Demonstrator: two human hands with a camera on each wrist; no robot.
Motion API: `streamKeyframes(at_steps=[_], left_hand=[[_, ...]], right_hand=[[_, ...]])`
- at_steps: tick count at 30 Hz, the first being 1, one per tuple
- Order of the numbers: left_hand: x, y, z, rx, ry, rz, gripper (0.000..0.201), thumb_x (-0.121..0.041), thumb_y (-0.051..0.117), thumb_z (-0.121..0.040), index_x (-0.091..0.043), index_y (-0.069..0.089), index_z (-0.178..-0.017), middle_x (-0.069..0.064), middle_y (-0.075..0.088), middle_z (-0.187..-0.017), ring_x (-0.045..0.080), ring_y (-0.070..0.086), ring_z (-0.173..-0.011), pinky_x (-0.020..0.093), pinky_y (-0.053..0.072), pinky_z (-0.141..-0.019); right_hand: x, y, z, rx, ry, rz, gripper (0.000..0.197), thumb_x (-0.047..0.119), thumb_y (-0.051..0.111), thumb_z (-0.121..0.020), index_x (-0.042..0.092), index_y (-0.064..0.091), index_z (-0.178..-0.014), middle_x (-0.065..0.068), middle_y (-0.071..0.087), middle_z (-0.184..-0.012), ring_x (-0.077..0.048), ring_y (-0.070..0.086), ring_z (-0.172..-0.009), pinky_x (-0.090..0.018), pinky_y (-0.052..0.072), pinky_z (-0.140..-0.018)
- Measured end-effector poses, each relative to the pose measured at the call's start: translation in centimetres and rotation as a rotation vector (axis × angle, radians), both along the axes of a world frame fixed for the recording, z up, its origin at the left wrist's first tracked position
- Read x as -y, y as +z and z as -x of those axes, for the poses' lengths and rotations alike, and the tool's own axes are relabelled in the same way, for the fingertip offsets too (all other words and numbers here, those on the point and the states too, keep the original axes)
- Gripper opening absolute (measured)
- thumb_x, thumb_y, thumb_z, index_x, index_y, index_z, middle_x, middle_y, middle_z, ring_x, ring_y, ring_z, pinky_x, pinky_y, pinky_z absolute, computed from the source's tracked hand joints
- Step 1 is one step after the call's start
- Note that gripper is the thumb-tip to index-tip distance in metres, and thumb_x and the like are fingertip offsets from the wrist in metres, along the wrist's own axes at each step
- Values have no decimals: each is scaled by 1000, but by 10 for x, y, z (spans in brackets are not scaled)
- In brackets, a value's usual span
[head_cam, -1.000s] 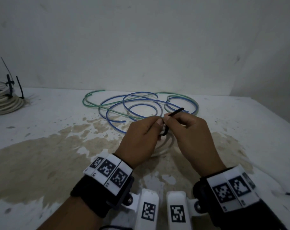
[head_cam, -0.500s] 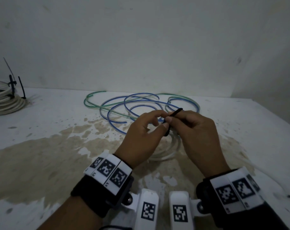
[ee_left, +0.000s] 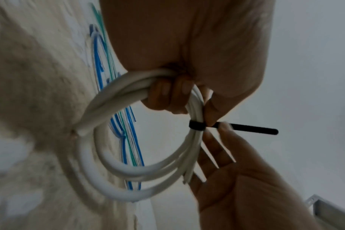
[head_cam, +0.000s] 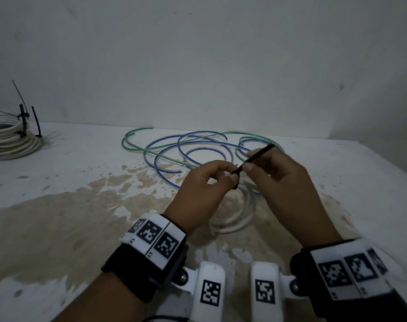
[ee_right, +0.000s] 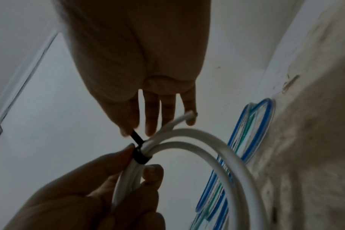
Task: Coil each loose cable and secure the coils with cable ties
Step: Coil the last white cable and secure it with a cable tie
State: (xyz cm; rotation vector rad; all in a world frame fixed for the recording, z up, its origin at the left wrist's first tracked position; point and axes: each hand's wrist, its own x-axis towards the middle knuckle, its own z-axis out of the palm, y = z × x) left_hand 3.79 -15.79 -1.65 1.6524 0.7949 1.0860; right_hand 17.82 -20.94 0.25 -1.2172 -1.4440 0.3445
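Currently a black cable tie (ee_left: 196, 127) is cinched round the white cable coil (ee_left: 116, 169), held above the desk (head_cam: 58, 205). Left hand (head_cam: 202, 194) grips the coil beside the tie; right hand (head_cam: 284, 189) pinches the tie's free tail, other fingers extended. Blue and green cables (head_cam: 193, 147) lie loose just behind. A tied white coil (head_cam: 9, 138) sits far left by the wall (head_cam: 198, 66). Desk surface white, with a large brown stain (head_cam: 70, 228).
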Motion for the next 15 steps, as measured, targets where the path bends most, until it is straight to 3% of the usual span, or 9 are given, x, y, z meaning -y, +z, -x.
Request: streamKeyframes(at_steps=[3, 6, 10, 15], left_hand=[[3, 3, -1, 96, -111, 182, 14, -2, 49, -94, -12, 57, -87, -9, 50, -55, 7, 31, -39, 19, 25, -42], [3, 3, -3, 64, -123, 142, 10, -5, 50, -95, -7, 53, -86, 3, 49, -65, 10, 37, -44, 22, 30, -45], [-1, -1, -2, -10, -111, 55, 13, -19, 51, -97, -17, 56, -85, 0, 49, -63, 11, 36, -44, 23, 31, -47], [2, -2, -3, -54, -114, 21, 13, -19, 48, -99, -31, 54, -96, -7, 46, -65, 11, 32, -47, 27, 29, -49]], right_hand=[[-1, -3, -1, 138, -42, -9, 22, 9, 66, -85, 29, 65, -76, 16, 65, -76, 8, 59, -72, -3, 39, -65], [-2, -5, -4, 258, -150, -133, 13, 13, 64, -84, 21, 68, -74, 8, 64, -72, 1, 56, -72, -3, 37, -67], [-4, -8, -6, 335, -127, -200, 11, 9, 61, -82, 10, 72, -77, 7, 62, -76, -2, 56, -76, -4, 38, -74], [-3, -8, -2, 270, -84, -124, 14, 17, 59, -84, 28, 65, -76, 16, 59, -72, 5, 55, -75, -2, 35, -68]])
